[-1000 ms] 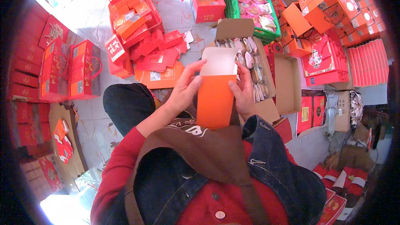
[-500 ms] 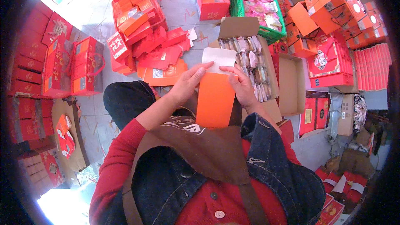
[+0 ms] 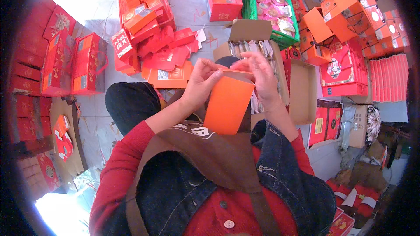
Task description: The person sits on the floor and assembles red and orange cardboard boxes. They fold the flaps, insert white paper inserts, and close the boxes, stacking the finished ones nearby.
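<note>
An orange cardboard box [image 3: 230, 107] is upright in front of my apron, its upper end open and its pale inside showing a little. My left hand [image 3: 202, 83] grips its upper left edge, thumb on the front face and fingers behind. At the upper right edge, my right hand [image 3: 264, 78] is curled round the box, fingers bent over the opening by the flap. Its thumb is mostly hidden. Just beyond my hands stands an open carton [image 3: 249, 30] holding rows of wrapped packets [image 3: 264, 52].
Ahead to the left is a heap of red and orange boxes [image 3: 151, 30]. A green crate [image 3: 251, 6] of pink packets stands beyond the carton. Orange boxes [image 3: 343, 8] are stacked at the right. Two red gift boxes [image 3: 89, 65] stand left. An empty brown carton [image 3: 302, 89] lies right.
The white flap that stuck up from the orange box is folded down toward the opening. The box has tilted, and my right hand has risen, its fingers bending over the top edge.
</note>
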Demonstrator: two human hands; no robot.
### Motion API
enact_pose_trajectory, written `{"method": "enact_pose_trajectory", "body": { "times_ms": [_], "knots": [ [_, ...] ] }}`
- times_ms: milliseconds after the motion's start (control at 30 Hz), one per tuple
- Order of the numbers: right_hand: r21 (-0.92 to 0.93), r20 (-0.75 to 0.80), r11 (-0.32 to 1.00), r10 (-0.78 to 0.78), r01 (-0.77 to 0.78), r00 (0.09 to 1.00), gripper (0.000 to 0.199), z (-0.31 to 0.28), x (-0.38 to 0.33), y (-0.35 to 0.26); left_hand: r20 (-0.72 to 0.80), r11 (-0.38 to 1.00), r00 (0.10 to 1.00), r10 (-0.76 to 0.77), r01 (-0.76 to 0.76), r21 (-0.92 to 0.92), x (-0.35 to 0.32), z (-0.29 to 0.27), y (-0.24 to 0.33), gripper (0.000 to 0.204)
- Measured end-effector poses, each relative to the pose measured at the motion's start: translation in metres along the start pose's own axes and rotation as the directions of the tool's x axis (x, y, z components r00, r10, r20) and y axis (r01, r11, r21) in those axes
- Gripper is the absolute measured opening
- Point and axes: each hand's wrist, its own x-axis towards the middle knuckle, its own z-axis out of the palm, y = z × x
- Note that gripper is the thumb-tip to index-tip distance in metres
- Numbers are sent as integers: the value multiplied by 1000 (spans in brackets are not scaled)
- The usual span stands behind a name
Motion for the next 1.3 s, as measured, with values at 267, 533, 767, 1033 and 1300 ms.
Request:
{"method": "enact_pose_trajectory", "body": {
  "times_ms": [267,533,767,1033,1300],
  "knots": [
    [-679,306,730,183,79,934,35,-15,6,-26,53,992,997,-61,55,111,-12,1,3,42],
    [-629,258,765,35,140,965,31,-3,3,-21,119,999,992,-31,28,29,-15,0,1,46],
    [-528,29,848,70,-44,997,21,8,1,-10,125,1000,992,-16,13,28,-15,0,1,39],
    [-618,46,773,-147,144,988,17,17,-16,-6,60,975,998,34,-46,219,-19,1,-3,28],
    [-628,94,756,-159,183,983,11,23,-13,-11,10,952,996,90,-89,293,-22,6,-3,39]
  ]
}}
